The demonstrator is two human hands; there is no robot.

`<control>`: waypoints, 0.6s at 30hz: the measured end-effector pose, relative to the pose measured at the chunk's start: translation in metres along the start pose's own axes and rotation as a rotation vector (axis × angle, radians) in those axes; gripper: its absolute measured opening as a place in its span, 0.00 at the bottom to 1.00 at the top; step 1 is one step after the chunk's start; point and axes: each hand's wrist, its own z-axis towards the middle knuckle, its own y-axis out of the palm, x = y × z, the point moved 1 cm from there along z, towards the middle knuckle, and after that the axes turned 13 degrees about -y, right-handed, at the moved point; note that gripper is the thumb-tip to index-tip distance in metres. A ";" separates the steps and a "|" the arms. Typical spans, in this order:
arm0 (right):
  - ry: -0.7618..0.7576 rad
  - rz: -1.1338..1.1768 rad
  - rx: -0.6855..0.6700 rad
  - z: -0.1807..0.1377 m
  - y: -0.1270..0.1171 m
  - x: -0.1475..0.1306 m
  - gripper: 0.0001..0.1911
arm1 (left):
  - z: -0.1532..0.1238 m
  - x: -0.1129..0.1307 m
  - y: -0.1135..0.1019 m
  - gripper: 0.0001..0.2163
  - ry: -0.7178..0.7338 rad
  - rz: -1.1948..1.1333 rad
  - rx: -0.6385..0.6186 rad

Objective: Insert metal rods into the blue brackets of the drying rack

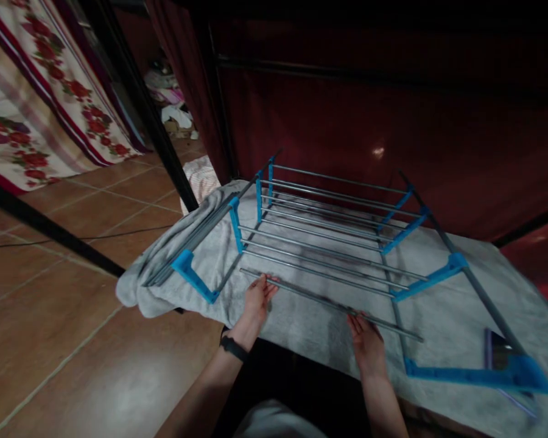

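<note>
A loose grey metal rod [317, 298] spans between my two hands, both its ends free. My left hand [258, 296] grips it near its left end, fingers closed about it. Farther right, my right hand [364, 336] holds the same rod with the fingertips. Behind it lies a partly assembled rack [319, 240] with several metal rods running between blue plastic brackets. The nearest left bracket [196, 281] and the nearest right bracket [475, 374] have no rod between them. The rod in my hands is apart from both brackets.
Several loose rods [192, 237] lie bundled on the grey blanket [301, 328] at the left. A phone-like flat object [497, 350] is partly hidden by the right bracket. Black posts [150, 109] rise at the left, and a dark red curtain [347, 128] hangs behind.
</note>
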 end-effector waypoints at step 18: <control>0.024 -0.023 -0.044 0.007 -0.013 0.006 0.06 | 0.012 0.037 -0.026 0.04 0.119 -0.117 0.073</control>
